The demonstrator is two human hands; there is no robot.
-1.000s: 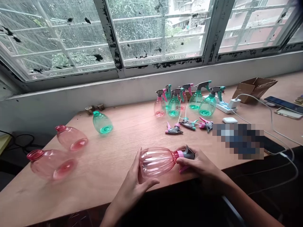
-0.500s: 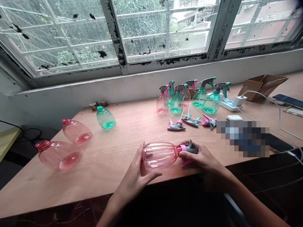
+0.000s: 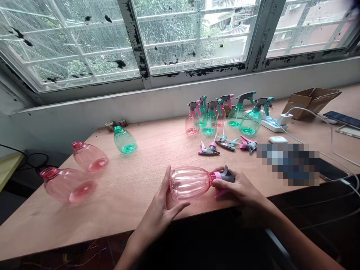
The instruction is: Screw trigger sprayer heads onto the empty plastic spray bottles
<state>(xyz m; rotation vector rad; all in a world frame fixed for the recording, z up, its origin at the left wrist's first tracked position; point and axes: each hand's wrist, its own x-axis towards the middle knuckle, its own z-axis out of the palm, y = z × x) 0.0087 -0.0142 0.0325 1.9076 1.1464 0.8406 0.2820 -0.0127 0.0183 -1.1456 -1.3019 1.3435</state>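
A pink see-through spray bottle [image 3: 191, 182] lies sideways before me near the table's front edge, its base to the left. My right hand [image 3: 234, 184] is closed around its grey and pink spray head [image 3: 225, 175] at the neck. Around the base, my left hand [image 3: 161, 204] is open, thumb and fingers spread apart; whether the palm touches the bottle I cannot tell. Beyond my hands lie loose spray heads: one grey and pink [image 3: 208, 149], one grey and green [image 3: 226, 143], and another pink and grey [image 3: 248, 145].
Two pink bottles without heads [image 3: 67, 185] [image 3: 89, 156] and a green one [image 3: 125, 140] stand at the left. Several bottles with heads, including a green one [image 3: 251, 122], stand at the back. At right are a power strip [image 3: 272, 123], cardboard box [image 3: 309, 103], white case [image 3: 278, 140] and phones [image 3: 332, 169].
My hands and the pink bottle keep nearly the same pose. The whole view has shifted very slightly.
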